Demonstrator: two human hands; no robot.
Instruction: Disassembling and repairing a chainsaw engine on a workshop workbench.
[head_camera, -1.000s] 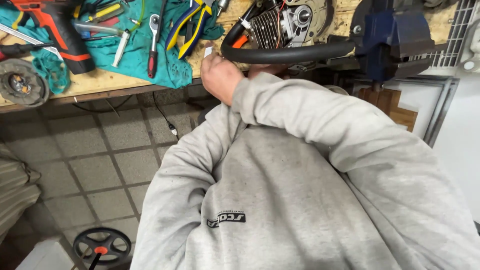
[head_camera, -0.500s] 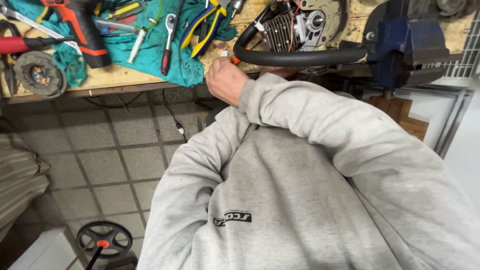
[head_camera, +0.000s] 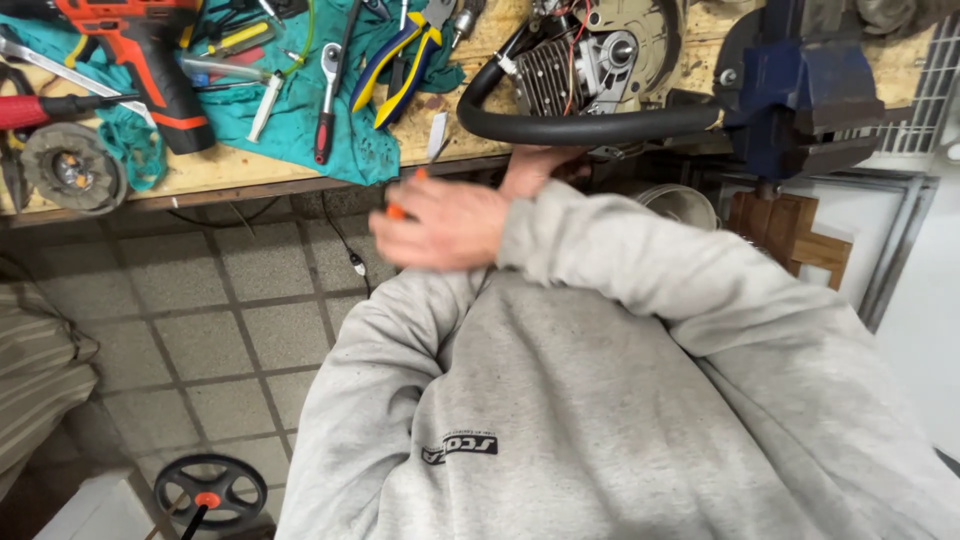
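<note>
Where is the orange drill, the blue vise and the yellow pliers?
orange drill (head_camera: 150, 60): head view, on its orange body.
blue vise (head_camera: 800, 95): head view, on its blue block.
yellow pliers (head_camera: 400, 60): head view, on a yellow-blue handle.

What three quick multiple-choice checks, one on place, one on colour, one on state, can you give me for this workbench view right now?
1. Where does the orange and black cordless drill lie?
A. on the teal cloth at the bench's left
B. on the tiled floor
C. in the vise

2. What colour is the bench vise?
A. red
B. dark blue
C. yellow

3. How does the black curved handle bar stand?
A. loose on the floor
B. hung on a wall
C. running into the vise at one end

Answers: 1 A, the drill rests on the cloth among hand tools. 2 B, its body shows dark blue. 3 C, the bar's right end meets the vise, above the blurred right hand, which holds something with an orange tip.
</note>
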